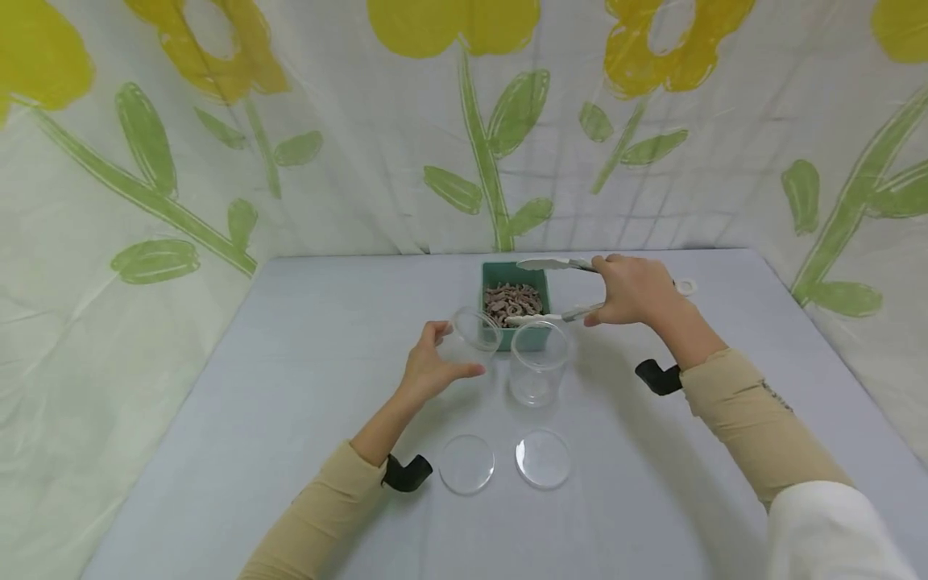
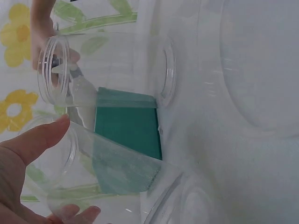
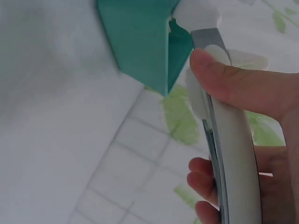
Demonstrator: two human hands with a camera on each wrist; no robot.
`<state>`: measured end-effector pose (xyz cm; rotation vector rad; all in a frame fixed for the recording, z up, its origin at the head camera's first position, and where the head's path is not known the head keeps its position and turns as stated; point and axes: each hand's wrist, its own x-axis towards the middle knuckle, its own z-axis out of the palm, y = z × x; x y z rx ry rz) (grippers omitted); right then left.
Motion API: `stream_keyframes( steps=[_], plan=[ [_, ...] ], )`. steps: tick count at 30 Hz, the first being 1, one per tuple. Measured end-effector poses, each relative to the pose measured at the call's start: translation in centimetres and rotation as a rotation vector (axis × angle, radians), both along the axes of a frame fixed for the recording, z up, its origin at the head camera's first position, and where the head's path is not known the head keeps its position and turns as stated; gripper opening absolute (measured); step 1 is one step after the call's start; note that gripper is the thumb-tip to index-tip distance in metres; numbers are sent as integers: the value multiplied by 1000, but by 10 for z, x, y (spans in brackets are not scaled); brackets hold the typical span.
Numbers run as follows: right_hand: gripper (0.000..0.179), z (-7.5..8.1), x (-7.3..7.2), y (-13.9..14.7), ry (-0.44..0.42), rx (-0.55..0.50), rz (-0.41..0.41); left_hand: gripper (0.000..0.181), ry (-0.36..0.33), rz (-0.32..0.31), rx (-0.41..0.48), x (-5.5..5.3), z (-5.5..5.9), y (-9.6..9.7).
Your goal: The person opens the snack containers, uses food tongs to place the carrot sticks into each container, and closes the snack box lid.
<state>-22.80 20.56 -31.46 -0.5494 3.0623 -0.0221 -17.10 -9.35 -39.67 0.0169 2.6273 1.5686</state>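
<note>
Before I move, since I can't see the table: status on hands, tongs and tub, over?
Left hand holding tilted clear jar. Right hand gripping tongs, spread at green tub of brown strips. Possible obstacle: second clear jar, upright in front of tub.

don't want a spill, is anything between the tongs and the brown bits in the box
Nothing visible blocks the tongs: the right hand holds them open at the box, where the brown bits lie exposed. Close by, the upright jar stands in front of the box and the left hand holds a tilted jar.
</note>
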Motion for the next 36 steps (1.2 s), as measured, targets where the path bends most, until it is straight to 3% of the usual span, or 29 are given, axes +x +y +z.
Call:
stream_keyframes(
  steps=[4,8,11,14,22,36],
  plan=[
    [69,14,-10,-11,-41,65,30,80,7,10,-11,0,-1,1],
    [46,24,-18,-26,-69,162,49,80,15,5,-23,1,-1,2],
    [31,25,-22,-40,-92,240,53,80,13,-5,-29,2,1,4],
    [28,20,-22,-53,-109,276,50,80,12,-7,-31,3,1,5],
    [38,2,-20,-60,-120,214,-32,80,15,-2,-25,2,2,4],
    [31,-16,-19,-45,-83,63,-2,81,18,-23,-16,0,-1,5]
  ],
)
